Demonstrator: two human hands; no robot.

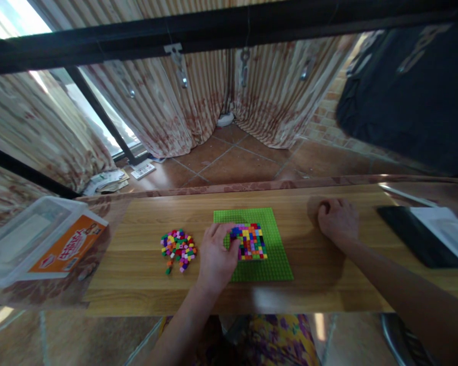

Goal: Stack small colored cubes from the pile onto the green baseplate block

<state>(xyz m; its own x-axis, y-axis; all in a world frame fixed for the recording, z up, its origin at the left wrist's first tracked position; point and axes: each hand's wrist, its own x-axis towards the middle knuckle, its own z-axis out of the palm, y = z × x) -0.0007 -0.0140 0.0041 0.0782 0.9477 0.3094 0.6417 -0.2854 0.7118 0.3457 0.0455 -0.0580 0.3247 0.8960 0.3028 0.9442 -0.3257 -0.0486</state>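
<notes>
A green studded baseplate (278, 254) lies on the wooden table, carrying a rectangular block of small multicoloured toy bricks (254, 241). My left hand (217, 256) is over the left part of the baseplate. Its thumb and forefinger curve toward each other at the left edge of the brick block; whatever is between the tips is too small and hidden to make out. To the left of this hand, a loose pile of coloured toy bricks (178, 246) is spread on the wood. My right hand (339, 221) rests on the table right of the baseplate, its fingers curled with nothing visible in them.
A clear plastic box (34, 229) with an orange label stands at the far left. On the right lie a black flat object (416, 234) and white papers (448, 234). Beyond the wooden table (156, 292) are a dark rail (213, 30) and striped curtains (168, 112).
</notes>
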